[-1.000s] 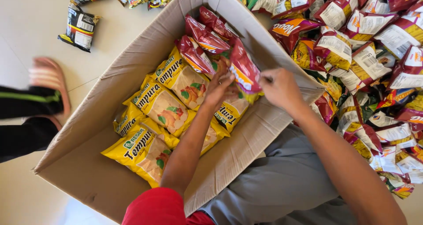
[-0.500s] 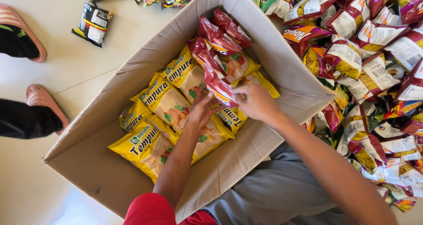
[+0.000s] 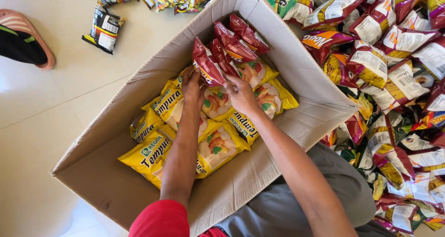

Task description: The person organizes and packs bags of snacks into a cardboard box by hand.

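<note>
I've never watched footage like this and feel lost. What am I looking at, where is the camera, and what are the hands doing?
No machine here: the single view comes from a camera worn on a person's head, looking down at their own bare arms. Both reach into a large cardboard box on a tiled floor. The left hand and right hand together grip a red snack packet beside other red packets, above rows of yellow snack bags. To the right lies a heap of loose packets. A black packet lies on the floor, near someone else's sandalled foot.
</note>
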